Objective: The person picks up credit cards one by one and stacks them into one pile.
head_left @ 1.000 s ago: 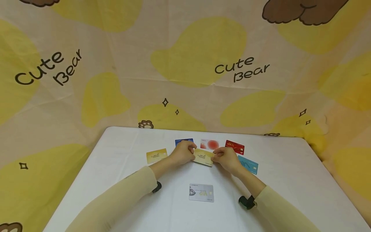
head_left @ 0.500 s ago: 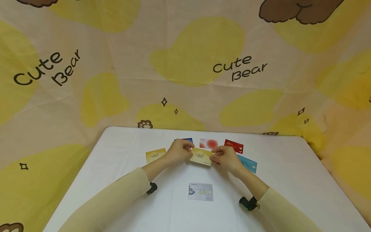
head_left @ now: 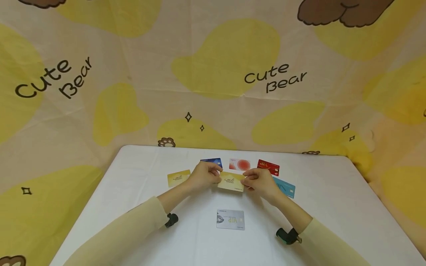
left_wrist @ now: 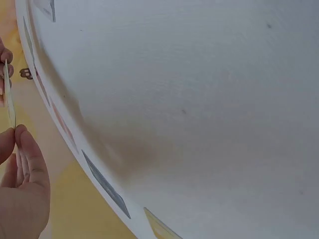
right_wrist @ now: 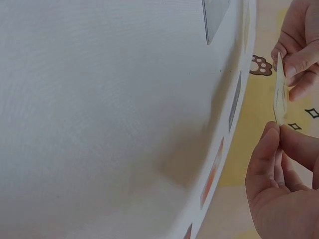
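Between both hands a gold card (head_left: 231,181) is held up off the table, its printed face toward the head camera. My left hand (head_left: 203,176) pinches its left edge between thumb and fingers, and my right hand (head_left: 261,182) pinches the right edge. Seen edge-on in the left wrist view, the card (left_wrist: 10,94) is thin, with fingertips at both ends. The right wrist view shows the same card (right_wrist: 279,92) clear of the tabletop. A silver VIP card (head_left: 230,220) lies flat on the table, nearer the body than the hands.
Around the hands, a yellow card (head_left: 178,178), a blue card (head_left: 213,162), a white card with red circles (head_left: 239,164), a red VIP card (head_left: 269,168) and a teal card (head_left: 285,187) lie in an arc on the white table (head_left: 139,207). A patterned cloth (head_left: 216,74) hangs behind.
The gold card stays in both hands and has shifted slightly leftward, tilting a little. The left forearm has moved somewhat left and down. The cards on the table have not moved.
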{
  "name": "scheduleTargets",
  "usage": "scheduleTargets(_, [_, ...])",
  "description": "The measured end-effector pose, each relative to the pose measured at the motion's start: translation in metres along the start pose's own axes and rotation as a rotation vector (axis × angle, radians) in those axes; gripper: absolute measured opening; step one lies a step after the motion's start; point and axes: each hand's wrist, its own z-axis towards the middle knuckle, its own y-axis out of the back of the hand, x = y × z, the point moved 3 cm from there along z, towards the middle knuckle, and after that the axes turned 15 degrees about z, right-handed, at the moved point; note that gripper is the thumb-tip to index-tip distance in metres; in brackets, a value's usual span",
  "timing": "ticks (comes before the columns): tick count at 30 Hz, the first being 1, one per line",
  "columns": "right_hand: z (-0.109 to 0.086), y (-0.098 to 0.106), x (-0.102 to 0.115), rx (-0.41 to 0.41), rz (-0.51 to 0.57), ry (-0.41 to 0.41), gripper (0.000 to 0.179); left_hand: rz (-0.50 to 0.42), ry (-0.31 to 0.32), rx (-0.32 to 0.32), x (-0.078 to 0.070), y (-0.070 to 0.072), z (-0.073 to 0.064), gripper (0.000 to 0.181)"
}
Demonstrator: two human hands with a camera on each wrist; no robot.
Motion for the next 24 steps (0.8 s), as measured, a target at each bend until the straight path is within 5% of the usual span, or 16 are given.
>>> scheduleTargets(24, [-0.027, 0.005, 0.006, 0.032, 0.037, 0.017, 0.029, -0.072, 0.036, 0.038, -0.016, 0.0, -0.03, 0.029])
